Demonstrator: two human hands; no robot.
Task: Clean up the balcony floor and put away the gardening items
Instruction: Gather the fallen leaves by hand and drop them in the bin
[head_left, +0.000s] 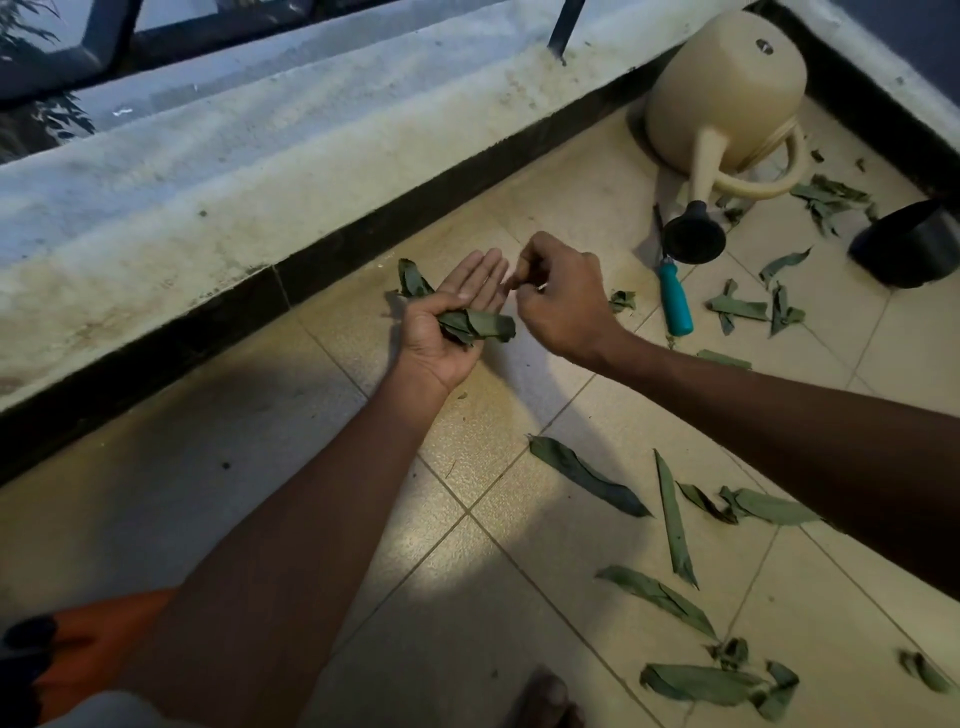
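My left hand (441, 338) is palm up over the tiled balcony floor (467, 597), its thumb pressing a bundle of green leaves (475, 325) into the palm while the fingers lie straight. A leaf tip (413, 278) sticks out behind that hand. My right hand (561, 296) hovers at the left fingertips with its fingers curled together; I cannot see anything between them. Several loose leaves (587, 475) lie scattered on the tiles to the right and near the front.
A beige watering can (727, 98) lies tipped over in the far right corner, with a teal-handled tool (675, 301) by its black spout head. A black pot (909, 244) lies at the right edge. A low stained ledge (208, 171) with a railing runs along the left.
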